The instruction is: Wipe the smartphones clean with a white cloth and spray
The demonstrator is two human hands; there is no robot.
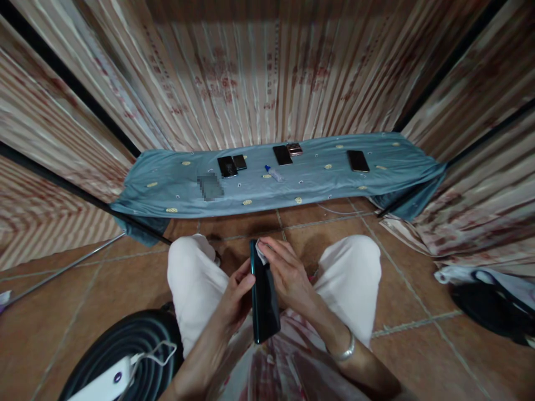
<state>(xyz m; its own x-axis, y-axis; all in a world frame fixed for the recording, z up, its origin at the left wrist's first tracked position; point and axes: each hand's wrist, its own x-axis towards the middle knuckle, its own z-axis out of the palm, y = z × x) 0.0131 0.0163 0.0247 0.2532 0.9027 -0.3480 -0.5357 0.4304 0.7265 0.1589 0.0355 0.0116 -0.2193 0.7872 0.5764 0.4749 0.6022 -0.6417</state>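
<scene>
Above my lap, my left hand (239, 292) grips a dark smartphone (264, 306) by its left edge, thumb along the side. The phone is tilted, its glossy dark face turned up to the right. My right hand (288, 270) has its fingers bent over a small white cloth or tissue (262, 254), pressed against the phone's upper end. Part of the cloth is hidden under the fingers. Beyond my knees, on a low bench with a teal cloth (313, 189), lie several dark phones, among them one at the right (358, 161), and a small clear bottle with a blue cap (275, 174).
A black round ridged stool (154, 328) stands at my left with a white power bank (106, 381) and a cable on it. Black poles (83, 192) and striped curtains (234, 89) surround the bench. A dark item (489, 306) lies on the tiled floor at right.
</scene>
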